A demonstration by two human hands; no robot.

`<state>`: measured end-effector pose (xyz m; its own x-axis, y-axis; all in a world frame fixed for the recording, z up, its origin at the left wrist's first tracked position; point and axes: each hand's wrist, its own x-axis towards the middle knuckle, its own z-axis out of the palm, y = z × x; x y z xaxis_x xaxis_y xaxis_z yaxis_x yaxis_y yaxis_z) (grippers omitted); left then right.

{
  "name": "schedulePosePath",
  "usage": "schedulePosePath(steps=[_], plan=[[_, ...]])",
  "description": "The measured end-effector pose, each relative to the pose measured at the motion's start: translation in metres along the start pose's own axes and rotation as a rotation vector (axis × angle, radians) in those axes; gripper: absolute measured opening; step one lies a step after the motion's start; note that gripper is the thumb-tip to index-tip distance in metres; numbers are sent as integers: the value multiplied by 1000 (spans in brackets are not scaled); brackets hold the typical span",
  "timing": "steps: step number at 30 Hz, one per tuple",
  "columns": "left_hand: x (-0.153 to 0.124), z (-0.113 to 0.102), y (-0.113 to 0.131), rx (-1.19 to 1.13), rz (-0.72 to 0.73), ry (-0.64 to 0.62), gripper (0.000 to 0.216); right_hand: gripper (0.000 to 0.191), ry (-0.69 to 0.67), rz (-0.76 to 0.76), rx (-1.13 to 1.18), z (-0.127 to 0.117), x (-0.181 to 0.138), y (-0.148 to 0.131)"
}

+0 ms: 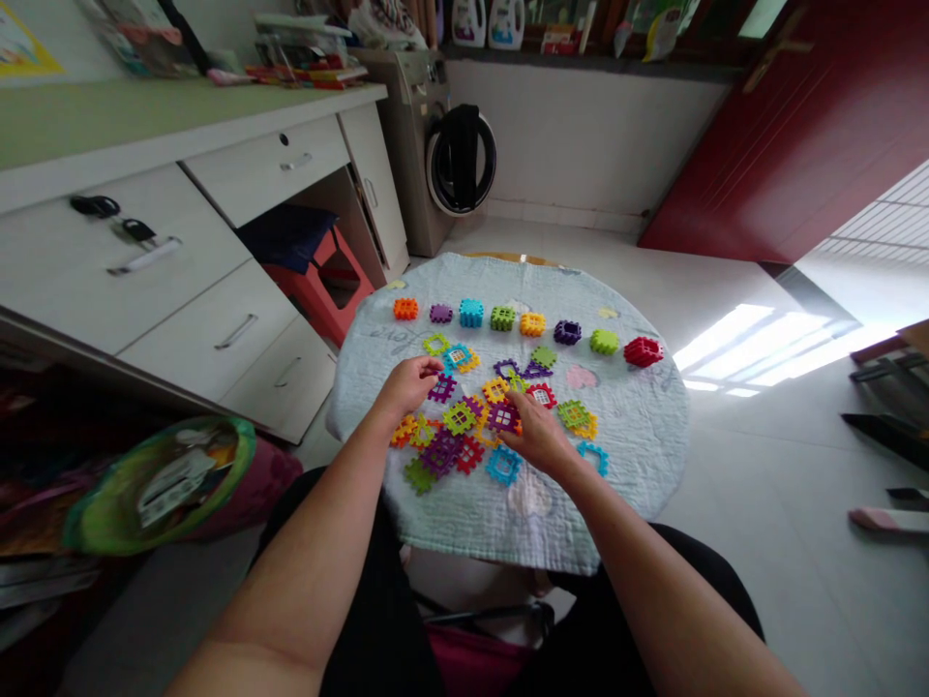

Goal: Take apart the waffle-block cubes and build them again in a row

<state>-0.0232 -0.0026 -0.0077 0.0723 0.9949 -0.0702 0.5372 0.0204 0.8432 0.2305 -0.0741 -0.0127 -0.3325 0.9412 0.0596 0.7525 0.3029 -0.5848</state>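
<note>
Interlocking plastic tiles in many colours lie in a loose pile on a cloth-covered round table point(552, 523). At the pile's left side my left hand point(410, 385) has its fingers curled, with the thumb at the edge of a purple window tile point(442, 388). My right hand point(538, 433) reaches over the pile from the right, thumb and fingers apart. Its fingertips are by a yellow window tile point(496, 390) and a larger purple window tile point(502, 417). Around them lie a green window tile point(459, 418), a red tile point(469, 453) and a blue frame tile point(503, 465).
Behind the pile runs a row of small tile stacks, from an orange stack point(405, 309) to a red stack point(643, 351). White drawers point(210, 329), a red stool point(319, 281) and a filled bin point(181, 484) stand to the left. Beyond is a washing machine point(413, 126).
</note>
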Motion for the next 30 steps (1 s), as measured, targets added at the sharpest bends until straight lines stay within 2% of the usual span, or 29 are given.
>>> schedulePosePath(steps=[2, 4, 9, 11, 13, 16, 19, 24, 27, 30], plan=[[-1, -2, 0, 132, 73, 80, 22, 57, -20, 9, -3, -1, 0, -2], [-5, -5, 1, 246, 122, 67, 19, 56, -31, 18, -3, -2, -1, -4], [-17, -13, 2, 376, 136, -278, 11, 56, -12, 15, 1, -2, -2, -5], [-20, -17, 1, 349, 122, -333, 13, 57, -18, 16, 0, -1, -2, -5], [-21, -19, -1, 336, 121, -276, 19, 58, -19, 17, -6, 0, -3, -5], [-20, -20, -5, 452, 76, -195, 35, 57, -18, 8, -13, 0, -3, -4], [-20, -15, -4, 623, -30, -231, 48, 58, -44, 22, -17, 0, -3, -4], [-19, -7, 3, 734, -104, -237, 45, 61, -48, -6, 4, 3, -1, -3], [-17, -5, 6, 704, -74, -194, 43, 63, -16, -40, 41, 5, 0, -2], [-18, -2, 13, 517, 71, -139, 45, 64, 9, -20, 82, 6, 1, -4]])
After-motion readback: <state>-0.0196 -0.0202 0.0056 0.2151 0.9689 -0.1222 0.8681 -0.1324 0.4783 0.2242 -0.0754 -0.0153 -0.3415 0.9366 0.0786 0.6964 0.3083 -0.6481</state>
